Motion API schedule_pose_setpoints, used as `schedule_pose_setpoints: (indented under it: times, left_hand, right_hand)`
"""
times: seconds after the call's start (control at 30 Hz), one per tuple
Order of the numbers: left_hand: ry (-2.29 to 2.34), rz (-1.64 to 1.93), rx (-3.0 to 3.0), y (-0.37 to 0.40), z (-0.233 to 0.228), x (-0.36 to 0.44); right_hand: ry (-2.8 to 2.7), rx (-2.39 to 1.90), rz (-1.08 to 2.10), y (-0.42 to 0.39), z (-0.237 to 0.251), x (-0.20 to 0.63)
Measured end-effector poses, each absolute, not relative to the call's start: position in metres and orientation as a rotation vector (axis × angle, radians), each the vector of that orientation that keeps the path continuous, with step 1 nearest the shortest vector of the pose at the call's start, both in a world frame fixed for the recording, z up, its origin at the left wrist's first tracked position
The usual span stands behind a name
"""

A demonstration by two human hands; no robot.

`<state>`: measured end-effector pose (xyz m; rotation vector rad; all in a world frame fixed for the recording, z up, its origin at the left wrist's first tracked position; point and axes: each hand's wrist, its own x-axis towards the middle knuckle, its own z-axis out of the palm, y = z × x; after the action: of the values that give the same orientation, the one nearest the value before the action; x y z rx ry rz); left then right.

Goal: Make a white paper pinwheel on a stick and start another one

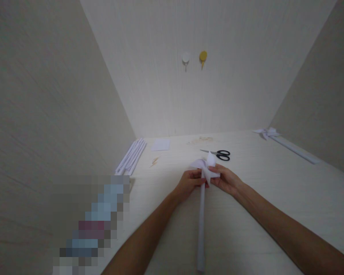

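A white paper pinwheel [206, 165] sits at the top of a long rolled white paper stick [201, 225] that lies on the pale table [275, 191] and runs toward me. My left hand [187, 183] pinches the stick's top and the pinwheel from the left. My right hand [225, 179] grips the folded blades from the right. Both hands meet at the joint between blades and stick.
Black-handled scissors [219, 154] lie just beyond the hands. Several rolled paper sticks [132, 156] lie along the left wall, with a white paper square [161, 144] and a small wooden pin [154, 161] nearby. Another pinwheel on a stick [286, 143] rests at the right wall. Two hooks [194, 58] hang on the back wall.
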<state>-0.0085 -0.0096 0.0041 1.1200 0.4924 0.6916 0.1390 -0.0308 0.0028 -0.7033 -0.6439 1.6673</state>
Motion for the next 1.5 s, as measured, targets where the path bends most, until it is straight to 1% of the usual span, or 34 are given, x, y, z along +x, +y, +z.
schedule_pose_setpoints:
  times: [1.2,1.5]
  left_hand:
    - [0.482,0.692,1.179,-0.0096,0.0046,-0.0094]
    - [0.459,0.717,1.123,-0.0092,0.004,-0.007]
  right_hand:
    - [-0.66,-0.693,1.645,-0.0316,0.0035,0.1375]
    - [-0.714,-0.603,1.646,-0.033,0.0021,0.1368]
